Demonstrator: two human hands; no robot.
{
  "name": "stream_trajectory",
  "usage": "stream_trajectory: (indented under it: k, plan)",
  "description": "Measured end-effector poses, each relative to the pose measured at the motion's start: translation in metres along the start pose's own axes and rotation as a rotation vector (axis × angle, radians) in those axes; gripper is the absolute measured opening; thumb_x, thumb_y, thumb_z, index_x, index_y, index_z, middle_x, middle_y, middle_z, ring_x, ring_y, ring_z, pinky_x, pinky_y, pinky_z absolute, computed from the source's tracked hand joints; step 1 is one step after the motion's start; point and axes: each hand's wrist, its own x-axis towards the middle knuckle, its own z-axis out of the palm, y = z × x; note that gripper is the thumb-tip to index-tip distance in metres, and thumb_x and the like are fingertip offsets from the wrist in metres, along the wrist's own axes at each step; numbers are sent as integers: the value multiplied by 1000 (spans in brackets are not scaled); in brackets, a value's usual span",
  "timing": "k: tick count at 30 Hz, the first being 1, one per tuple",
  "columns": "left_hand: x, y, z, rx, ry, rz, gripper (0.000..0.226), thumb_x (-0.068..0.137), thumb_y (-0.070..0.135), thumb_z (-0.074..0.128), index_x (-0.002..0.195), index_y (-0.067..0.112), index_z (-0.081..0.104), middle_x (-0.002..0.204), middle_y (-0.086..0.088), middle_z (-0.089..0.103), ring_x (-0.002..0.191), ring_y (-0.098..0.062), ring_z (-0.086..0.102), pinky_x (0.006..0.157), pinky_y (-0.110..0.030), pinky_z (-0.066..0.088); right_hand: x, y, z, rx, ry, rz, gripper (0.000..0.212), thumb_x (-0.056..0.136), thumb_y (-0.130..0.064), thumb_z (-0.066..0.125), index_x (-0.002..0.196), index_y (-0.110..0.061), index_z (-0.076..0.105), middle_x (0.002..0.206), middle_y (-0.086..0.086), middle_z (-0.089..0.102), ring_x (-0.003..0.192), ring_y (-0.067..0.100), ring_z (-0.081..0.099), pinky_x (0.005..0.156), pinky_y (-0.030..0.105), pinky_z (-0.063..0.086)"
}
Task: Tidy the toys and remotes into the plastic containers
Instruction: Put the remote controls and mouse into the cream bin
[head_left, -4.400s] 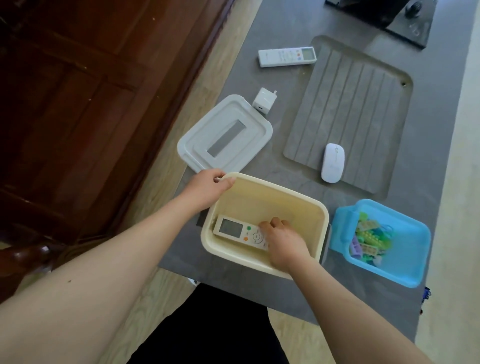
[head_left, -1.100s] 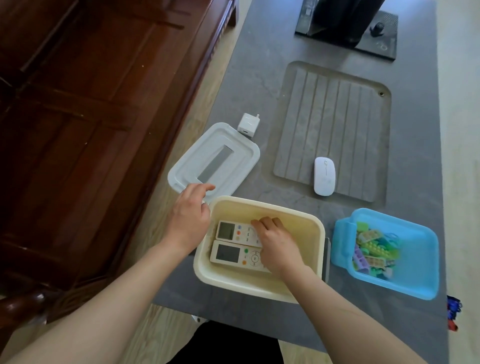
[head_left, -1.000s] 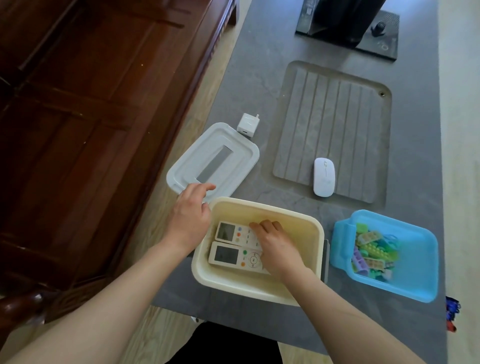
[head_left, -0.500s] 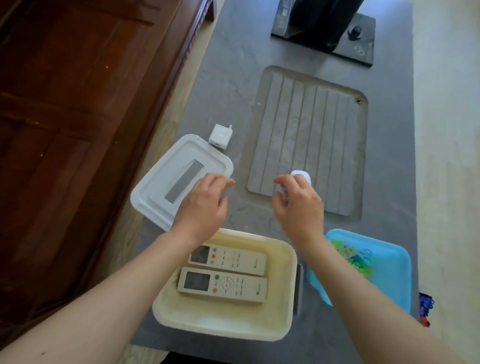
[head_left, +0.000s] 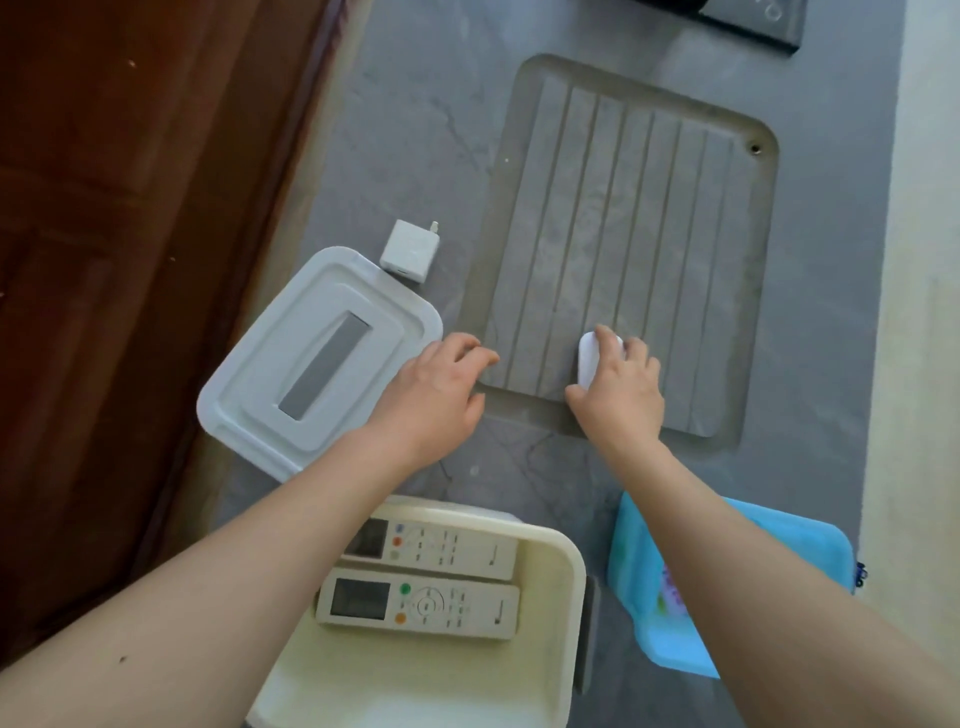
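The white mouse (head_left: 589, 364) — lying on the ribbed inset of the grey surface (head_left: 415, 130) — is gripped by the right hand (head_left: 621, 392). The left hand (head_left: 434, 400) is held loosely spread beside the lid (head_left: 311, 358), empty. Two remotes (head_left: 421, 577) are seen in the cream container (head_left: 561, 623); the blue container (head_left: 670, 639) stands right of it.

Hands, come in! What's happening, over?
Right hand closing on white mouse. Left hand open by lid. Two remotes binned. Nothing blocking.

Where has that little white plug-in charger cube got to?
The small white charger cube sits on the grey countertop, left of the ribbed recessed panel, touching the far corner of the pale grey plastic lid.
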Motion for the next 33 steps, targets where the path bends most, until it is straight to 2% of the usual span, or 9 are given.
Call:
stream_trajectory:
  k: [4, 10, 14, 19, 26, 29, 33]
  plan:
    - [2, -5, 1, -2, -21, -25, 44, 91, 19, 52, 135, 20, 48, 138, -1, 43, 124, -22, 43, 102, -34, 35, 4, 2, 2, -6, 6, 5, 68, 75, -25, 64, 137, -27, 35, 131, 9, 39, 115, 32, 39, 74, 36, 41]
    - [-13, -6, -2, -22, -7, -16, 43, 92, 17, 51, 135, 19, 48, 138, -1, 42, 123, -21, 43, 102, -34, 35, -12, -3, -2, 43, -1, 37, 74, 74, -26, 61, 141, -31, 30, 129, 7, 38, 116, 30, 39, 78, 37, 41]
    - [-30, -3, -10, -38, 42, -14, 43, 91, 16, 52, 134, 19, 49, 137, 0, 44, 125, -20, 42, 102, -34, 36, -40, -13, -15, 108, 92, 2, 72, 71, -33, 63, 137, -33, 35, 123, 3, 40, 111, 26, 42, 73, 33, 36]
    - [-61, 10, -23, -35, 110, 22, 43, 91, 15, 53, 134, 18, 50, 135, 0, 45, 123, -21, 44, 101, -37, 37, -89, -26, -40, 219, 238, -39, 66, 67, -35, 67, 128, -33, 43, 117, 2, 40, 107, 26, 46, 70, 32, 38]
    - [-107, 19, -36, -27, 189, 82, 43, 92, 16, 52, 134, 19, 49, 135, 1, 46, 122, -20, 44, 102, -36, 38, -175, -42, -53, 308, 350, -137, 70, 65, -40, 69, 128, -35, 40, 113, -4, 39, 95, 19, 49, 65, 30, 42]
    - [-127, 16, -32, -23, 222, 89, 42, 91, 15, 53, 133, 18, 51, 134, 1, 47, 121, -19, 45, 100, -34, 39, -216, -40, -29, 300, 341, -168, 72, 62, -43, 67, 128, -36, 41, 109, -6, 38, 92, 14, 46, 63, 27, 39]
    - [-149, 3, -25, -20, 255, 89, 41, 90, 12, 53, 130, 16, 53, 132, 1, 49, 120, -18, 47, 98, -32, 40, -243, -30, 12, 213, 189, -168, 71, 64, -40, 68, 129, -35, 41, 112, -6, 39, 101, 14, 46, 68, 28, 46]
